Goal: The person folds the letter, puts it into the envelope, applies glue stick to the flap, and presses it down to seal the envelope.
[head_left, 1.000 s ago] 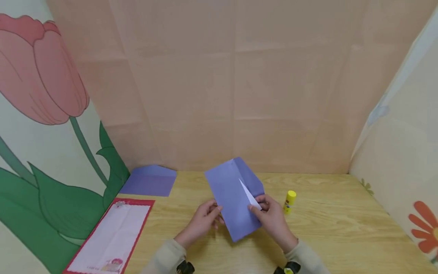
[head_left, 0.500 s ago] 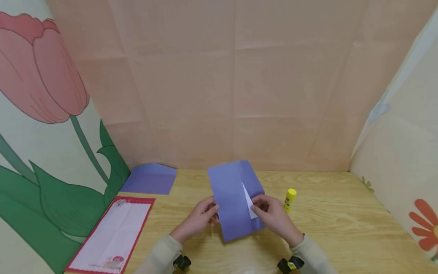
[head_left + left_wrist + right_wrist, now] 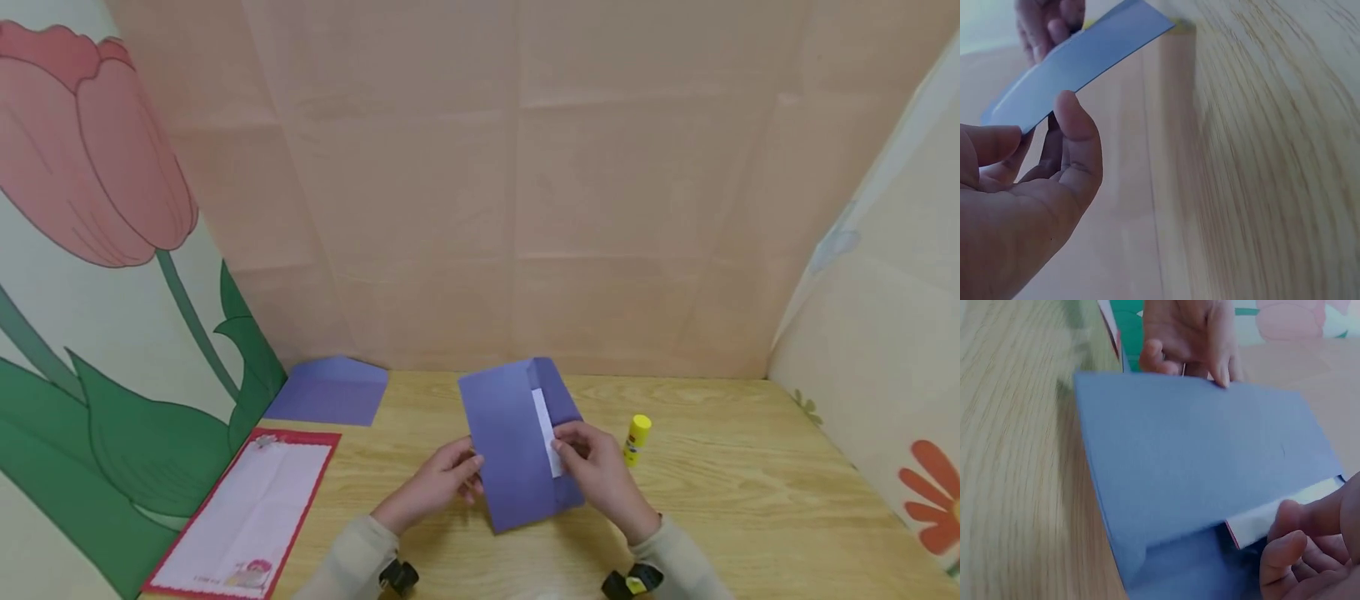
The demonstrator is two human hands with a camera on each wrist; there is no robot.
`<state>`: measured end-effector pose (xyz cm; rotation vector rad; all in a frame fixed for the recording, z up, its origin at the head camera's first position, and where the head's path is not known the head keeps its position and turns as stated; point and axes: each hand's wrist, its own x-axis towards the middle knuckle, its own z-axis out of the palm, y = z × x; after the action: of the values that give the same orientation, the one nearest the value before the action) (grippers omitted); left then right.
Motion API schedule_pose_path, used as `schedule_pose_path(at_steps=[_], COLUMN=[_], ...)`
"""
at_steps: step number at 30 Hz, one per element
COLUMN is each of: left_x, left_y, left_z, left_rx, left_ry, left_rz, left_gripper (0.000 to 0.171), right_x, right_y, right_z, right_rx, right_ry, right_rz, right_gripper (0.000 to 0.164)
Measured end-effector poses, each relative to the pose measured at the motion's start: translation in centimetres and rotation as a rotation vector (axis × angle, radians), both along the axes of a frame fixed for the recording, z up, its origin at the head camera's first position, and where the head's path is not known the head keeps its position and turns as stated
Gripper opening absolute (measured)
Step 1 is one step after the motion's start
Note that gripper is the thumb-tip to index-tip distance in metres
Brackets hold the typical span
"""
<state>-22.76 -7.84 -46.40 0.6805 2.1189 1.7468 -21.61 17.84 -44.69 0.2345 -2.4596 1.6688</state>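
A purple envelope, its flap folded out to the right, is held up over the table between both hands. My left hand pinches the envelope's left edge between thumb and fingers, as the left wrist view also shows. From the opening along the right side sticks a strip of white paper; a thin red edge shows on this paper in the right wrist view. My right hand pinches that strip, the thumb on its face and the other fingers partly hidden behind it.
Just beyond my right hand stands a yellow glue stick. On the left lie a second purple envelope with its flap up and a white sheet with a red border. A tan backdrop closes off the table's far edge.
The envelope has turned a little more upright. The white paper has gone from a slanted triangular sliver to an even strip along the opening, with my right hand on it.
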Motion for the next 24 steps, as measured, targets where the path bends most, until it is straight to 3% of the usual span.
schedule_pose_path(at_steps=[4, 15, 24], left_x=[0.0, 0.1, 0.2], left_y=[0.3, 0.6, 0.3], left_z=[-0.1, 0.1, 0.2], left_rx=[0.005, -0.003, -0.005], left_ry=[0.009, 0.011, -0.014], left_rz=[0.002, -0.002, -0.039], left_gripper=[0.017, 0.021, 0.018], right_x=[0.0, 0.2, 0.3], right_y=[-0.1, 0.6, 0.6], right_z=[0.2, 0.6, 1.1], right_rx=[-0.036, -0.006, 0.019], right_ry=[-0.024, -0.059, -0.048], right_rz=[0.049, 0.191, 0.167], right_gripper=[0.014, 0.016, 0.018])
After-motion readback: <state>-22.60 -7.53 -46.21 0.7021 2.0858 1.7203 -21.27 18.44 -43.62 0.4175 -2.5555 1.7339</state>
